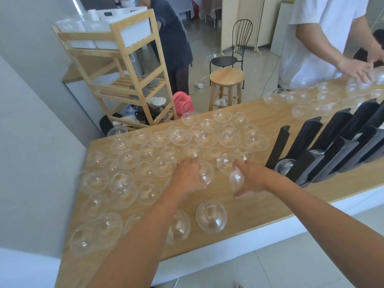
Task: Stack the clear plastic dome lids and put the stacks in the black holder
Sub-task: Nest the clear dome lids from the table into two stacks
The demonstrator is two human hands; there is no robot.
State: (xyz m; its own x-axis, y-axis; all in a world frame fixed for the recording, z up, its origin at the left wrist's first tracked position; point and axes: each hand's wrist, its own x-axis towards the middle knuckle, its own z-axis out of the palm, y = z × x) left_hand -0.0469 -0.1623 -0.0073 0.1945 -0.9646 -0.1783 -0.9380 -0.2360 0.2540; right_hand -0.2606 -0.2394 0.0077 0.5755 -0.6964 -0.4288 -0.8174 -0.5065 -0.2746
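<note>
Several clear plastic dome lids (211,217) lie spread dome-up over the wooden counter (245,206). My left hand (188,178) reaches over one lid (207,172) at mid-counter, its fingers curled round that lid. My right hand (250,179) grips another lid (236,179) tilted on its side, thumb below and fingers above. The black holder (324,150) stands at the right with tall slanted slots. One stack of lids (285,166) sits in its nearest slot.
A person in a white shirt (324,38) handles lids at the counter's far right end. Behind the counter stand a wooden stool (226,80), a black chair (234,50), a wooden shelf rack (124,69) and a pink fan (184,101). A grey wall (31,121) bounds the left.
</note>
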